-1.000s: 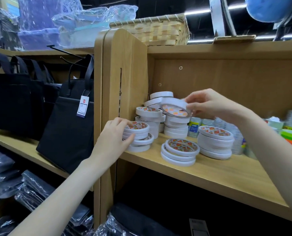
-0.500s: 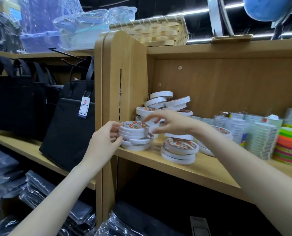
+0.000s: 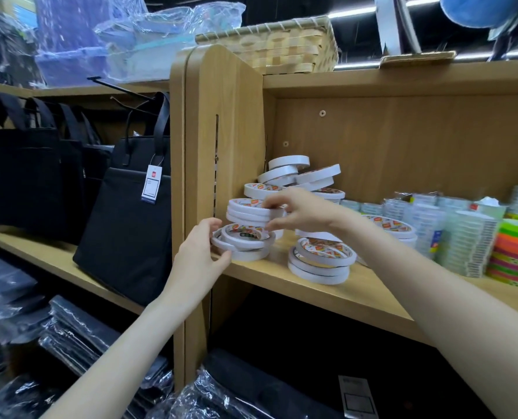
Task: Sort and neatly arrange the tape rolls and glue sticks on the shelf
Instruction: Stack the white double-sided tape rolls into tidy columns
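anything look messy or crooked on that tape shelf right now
Yes. The white tape rolls at the back lie tilted and overlapping, not stacked flat. In the front pile, the lower rolls under the left hand sit offset, while the right hand holds the upper rolls.

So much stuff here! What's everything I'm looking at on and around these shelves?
lifted tape rolls: small stack, white, held above the shelf's left end
lower tape rolls: few, white, shelf's left front corner
front tape stack: several, white, shelf front
rear tape rolls: untidy pile, white, back left
clear tape packs: many, transparent, right
neon tape rolls: stack, green, orange, pink, far right
wooden shelf: one, tan
tote bags: several, black, left shelf
woven basket: one, beige, on top
left hand: grips lower tape rolls
right hand: holds lifted tape rolls
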A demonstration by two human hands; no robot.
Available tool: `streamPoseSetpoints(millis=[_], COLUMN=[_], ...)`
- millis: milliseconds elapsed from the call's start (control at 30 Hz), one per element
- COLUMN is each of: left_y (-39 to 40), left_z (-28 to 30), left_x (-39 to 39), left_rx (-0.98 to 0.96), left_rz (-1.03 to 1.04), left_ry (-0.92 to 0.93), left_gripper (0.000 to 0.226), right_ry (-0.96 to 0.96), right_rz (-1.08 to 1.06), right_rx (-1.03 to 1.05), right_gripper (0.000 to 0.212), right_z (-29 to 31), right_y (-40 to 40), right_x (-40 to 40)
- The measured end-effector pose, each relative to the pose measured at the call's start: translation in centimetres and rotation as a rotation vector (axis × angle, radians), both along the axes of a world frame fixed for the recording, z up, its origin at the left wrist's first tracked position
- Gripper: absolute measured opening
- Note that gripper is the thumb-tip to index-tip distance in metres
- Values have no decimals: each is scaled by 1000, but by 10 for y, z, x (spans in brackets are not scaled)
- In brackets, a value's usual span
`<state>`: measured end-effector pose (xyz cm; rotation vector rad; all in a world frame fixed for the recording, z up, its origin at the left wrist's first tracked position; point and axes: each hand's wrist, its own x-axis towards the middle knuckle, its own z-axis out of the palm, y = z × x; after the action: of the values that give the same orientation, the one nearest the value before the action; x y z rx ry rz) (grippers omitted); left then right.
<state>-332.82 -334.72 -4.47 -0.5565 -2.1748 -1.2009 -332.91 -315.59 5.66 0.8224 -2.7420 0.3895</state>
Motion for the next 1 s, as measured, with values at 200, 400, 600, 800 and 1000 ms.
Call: streamPoseSetpoints(millis=[200,400,600,800,1000], left_y=[2,-1,0,3,25], left_z=[-1,-4,-5,-4,5], left_x=[-1,0,0,2,8], left_rx=[72,185,150,126,85], left_rz=[10,-25,-38,6,10], left_ry=[-29,-44,-4,46,120], left_gripper=[54,55,54,55,44], right_ry=[-43,7,-75,14,64], right_rz=[19,64,13,-11,-199], right_rx=[105,75,210,-18,129], right_gripper=[10,47,36,25,39], right_z=[-11,-19,-17,14,33], right_y=[-2,-9,-24,11,66], right_x=[2,-4,-10,10,49])
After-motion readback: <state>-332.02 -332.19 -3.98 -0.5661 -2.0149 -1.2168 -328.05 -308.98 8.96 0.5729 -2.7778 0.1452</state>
